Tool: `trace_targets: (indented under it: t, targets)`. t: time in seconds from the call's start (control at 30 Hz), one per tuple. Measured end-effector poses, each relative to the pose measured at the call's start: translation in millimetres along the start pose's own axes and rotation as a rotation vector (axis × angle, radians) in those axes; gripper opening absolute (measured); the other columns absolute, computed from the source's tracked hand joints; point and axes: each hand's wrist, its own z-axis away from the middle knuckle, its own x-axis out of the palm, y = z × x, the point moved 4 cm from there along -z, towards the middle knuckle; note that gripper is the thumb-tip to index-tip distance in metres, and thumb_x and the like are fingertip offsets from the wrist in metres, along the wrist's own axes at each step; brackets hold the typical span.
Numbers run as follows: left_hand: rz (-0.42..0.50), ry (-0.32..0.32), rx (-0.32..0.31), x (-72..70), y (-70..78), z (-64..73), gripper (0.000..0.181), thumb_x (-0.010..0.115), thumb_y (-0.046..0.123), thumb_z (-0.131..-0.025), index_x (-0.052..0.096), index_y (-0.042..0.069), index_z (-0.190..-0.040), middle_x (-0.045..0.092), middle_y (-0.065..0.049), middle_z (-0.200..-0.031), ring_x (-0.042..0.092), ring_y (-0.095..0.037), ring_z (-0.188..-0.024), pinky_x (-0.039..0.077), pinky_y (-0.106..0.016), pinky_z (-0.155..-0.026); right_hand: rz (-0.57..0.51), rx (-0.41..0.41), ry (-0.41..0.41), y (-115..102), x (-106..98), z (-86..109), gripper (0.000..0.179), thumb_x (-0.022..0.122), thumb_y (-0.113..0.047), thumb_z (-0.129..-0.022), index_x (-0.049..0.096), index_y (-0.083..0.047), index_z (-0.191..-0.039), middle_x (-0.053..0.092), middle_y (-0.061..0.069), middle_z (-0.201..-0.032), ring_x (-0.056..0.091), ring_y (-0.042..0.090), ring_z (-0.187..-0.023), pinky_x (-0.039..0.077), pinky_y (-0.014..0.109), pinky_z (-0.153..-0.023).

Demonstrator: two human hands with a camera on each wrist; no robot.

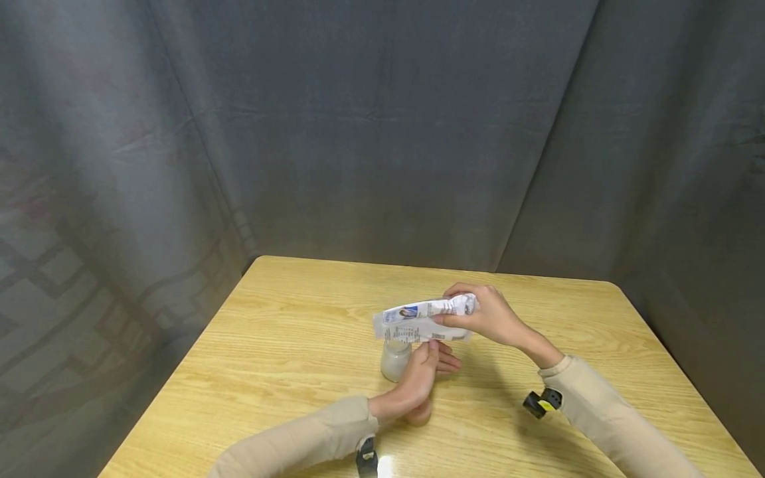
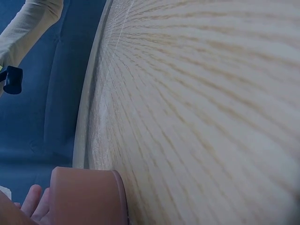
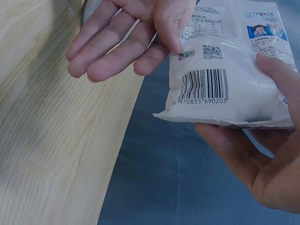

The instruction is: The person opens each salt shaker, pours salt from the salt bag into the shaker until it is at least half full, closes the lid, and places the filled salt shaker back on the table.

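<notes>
My right hand [image 1: 493, 320] grips a white printed plastic packet [image 1: 412, 325] at its right end, tilted over a small glass jar [image 1: 395, 363]. The jar has whitish contents, and its mouth is hidden behind the packet. In the right wrist view, a barcode and a small picture show on the packet [image 3: 220, 51]. My left hand [image 1: 421, 372] is beside the jar, palm turned up and fingers straight, its thumb tip at the packet's lower edge. Under the left wrist stands a smooth pinkish-brown cylindrical thing [image 2: 86, 197], mostly covered by the arm in the head view.
The light wooden table [image 1: 287, 332] spreads around the hands. Dark grey curtains [image 1: 382, 133] hang behind it and along both sides. Black straps with small devices [image 1: 540, 401] sit on both wrists.
</notes>
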Motion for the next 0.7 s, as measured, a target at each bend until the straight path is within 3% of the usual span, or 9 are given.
trace_targets:
  t: [0.43, 0.7]
  targets:
    - [-0.053, -0.018, -0.007, -1.1, 0.3, 0.8, 0.046, 0.019, 0.025, -0.111, 0.049, -0.009, -0.118, 0.068, -0.02, -0.106, 0.067, -0.036, -0.101, 0.055, -0.044, -0.094, -0.015, 0.004, -0.017, -0.5, 0.2, -0.5, 0.035, 0.087, -0.025, -0.078, 0.071, -0.009, -0.104, 0.072, -0.004, -0.085, 0.062, 0.007, -0.06, 0.05, 0.025, -0.047]
    - [-0.036, -0.03, 0.002, -1.2, 0.7, 1.8, 0.047, 0.017, 0.024, -0.111, 0.047, -0.01, -0.119, 0.067, -0.023, -0.107, 0.066, -0.039, -0.102, 0.053, -0.049, -0.095, -0.013, -0.004, -0.029, -2.0, 0.1, -1.2, 0.034, 0.087, -0.025, -0.077, 0.071, -0.009, -0.103, 0.071, -0.005, -0.083, 0.062, 0.008, -0.059, 0.05, 0.025, -0.046]
